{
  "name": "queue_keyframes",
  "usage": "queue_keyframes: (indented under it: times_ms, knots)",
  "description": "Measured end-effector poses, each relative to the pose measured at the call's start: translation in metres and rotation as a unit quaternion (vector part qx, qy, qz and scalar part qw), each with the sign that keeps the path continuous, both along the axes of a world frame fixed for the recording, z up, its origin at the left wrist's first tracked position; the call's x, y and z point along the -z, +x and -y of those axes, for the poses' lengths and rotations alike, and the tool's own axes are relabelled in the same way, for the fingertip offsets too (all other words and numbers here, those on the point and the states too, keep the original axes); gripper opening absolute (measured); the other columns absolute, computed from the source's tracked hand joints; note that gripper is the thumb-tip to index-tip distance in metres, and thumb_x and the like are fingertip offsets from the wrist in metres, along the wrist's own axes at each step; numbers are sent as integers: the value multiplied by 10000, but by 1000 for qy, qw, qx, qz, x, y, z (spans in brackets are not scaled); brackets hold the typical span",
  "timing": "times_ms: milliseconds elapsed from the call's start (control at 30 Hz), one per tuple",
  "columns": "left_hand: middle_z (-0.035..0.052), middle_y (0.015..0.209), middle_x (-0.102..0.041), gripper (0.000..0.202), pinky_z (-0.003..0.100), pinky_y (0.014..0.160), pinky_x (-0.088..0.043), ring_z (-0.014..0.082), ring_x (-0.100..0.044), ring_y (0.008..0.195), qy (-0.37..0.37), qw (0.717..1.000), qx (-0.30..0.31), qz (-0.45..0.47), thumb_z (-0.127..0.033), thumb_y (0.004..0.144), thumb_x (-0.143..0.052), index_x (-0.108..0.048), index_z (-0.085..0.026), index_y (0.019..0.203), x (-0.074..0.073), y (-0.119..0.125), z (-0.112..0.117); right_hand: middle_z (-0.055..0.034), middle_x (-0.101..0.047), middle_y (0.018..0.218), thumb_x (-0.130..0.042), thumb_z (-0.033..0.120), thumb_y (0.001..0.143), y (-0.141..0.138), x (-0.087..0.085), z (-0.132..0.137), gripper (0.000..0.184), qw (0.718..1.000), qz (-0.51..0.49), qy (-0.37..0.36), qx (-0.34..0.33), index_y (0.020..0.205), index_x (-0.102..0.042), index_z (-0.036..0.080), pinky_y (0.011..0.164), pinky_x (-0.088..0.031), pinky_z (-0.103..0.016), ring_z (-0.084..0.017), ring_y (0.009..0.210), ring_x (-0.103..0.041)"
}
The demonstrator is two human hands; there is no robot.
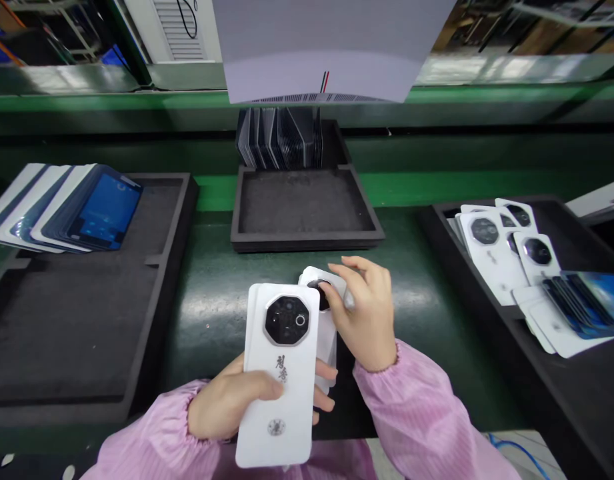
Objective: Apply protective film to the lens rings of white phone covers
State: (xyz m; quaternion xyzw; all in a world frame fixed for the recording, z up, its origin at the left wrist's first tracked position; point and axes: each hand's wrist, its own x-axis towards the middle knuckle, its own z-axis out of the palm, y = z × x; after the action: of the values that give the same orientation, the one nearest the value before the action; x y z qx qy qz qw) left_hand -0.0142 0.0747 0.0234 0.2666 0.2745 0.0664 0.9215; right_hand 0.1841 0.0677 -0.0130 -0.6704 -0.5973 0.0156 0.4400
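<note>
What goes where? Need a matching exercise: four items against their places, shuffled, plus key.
Items
1. front white cover
2. rear white cover
3. blue-faced panels
4. dark upright panels

Places
A. standing at the back of the centre tray
B. top end pinched by the right hand
C. fanned out at the left tray
D. gripped in the left hand

Pairs: 1-D, 2-B, 3-C, 4-A

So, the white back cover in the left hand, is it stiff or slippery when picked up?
Probably stiff: the white back cover looks flat, held only low down by the left hand. Its glossy face looks slippery.
</note>
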Motion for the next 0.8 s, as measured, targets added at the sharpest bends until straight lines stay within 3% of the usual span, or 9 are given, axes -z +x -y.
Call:
queue_keyframes:
  times_ms: [100,200,300,467,633,800]
  knots:
    - [147,1081,-648,425,441,901,-419,280,-592,987,43,999,-2,-24,-170,720,-500,-607,-111,1127,4,3,1,-60,-553,964,-634,167,771,-3,-13,8,141,982,-143,42,-111,897,-602,223,786,-483,-405,-210,917,-550]
    - [104,1045,-654,399,411,852,-446,254,-593,953,82,994,31,-67,-173,730,-496,-603,-157,1114,6,4,3,-39,-553,954,-676,186,744,-2,-21,13,126,955,-227,-30,-188,839,-605,226,801,-476,-387,-194,911,-558]
    - [78,1050,-654,368,383,837,-448,241,-582,966,153,979,74,-110,-171,769,-459,-594,-192,1110,4,5,3,-26,-556,931,-684,181,732,-1,-22,13,106,942,-257,-81,-198,786,-603,224,839,-448,-400,-194,928,-554]
    - [20,1143,-611,261,316,881,-411,196,-552,984,326,925,103,-165,-104,791,-417,-636,-195,900,0,9,1,-24,-557,937,-675,168,727,1,-22,11,102,913,-317,-140,-215,752,-592,221,875,-427,-407,-197,961,-546]
    - [11,1115,-620,280,289,856,-420,184,-560,997,341,919,104,-169,-90,805,-406,-601,-205,969,0,9,2,-27,-561,944,-686,174,716,1,-24,11,132,932,-289,-124,-181,800,-601,231,869,-427,-413,-204,965,-536]
    - [9,1132,-612,254,261,802,-428,175,-560,994,348,918,103,-159,-101,817,-399,-606,-200,924,-2,10,1,-24,-559,932,-689,170,716,0,-25,14,128,942,-269,-107,-172,786,-597,225,842,-440,-399,-199,937,-546]
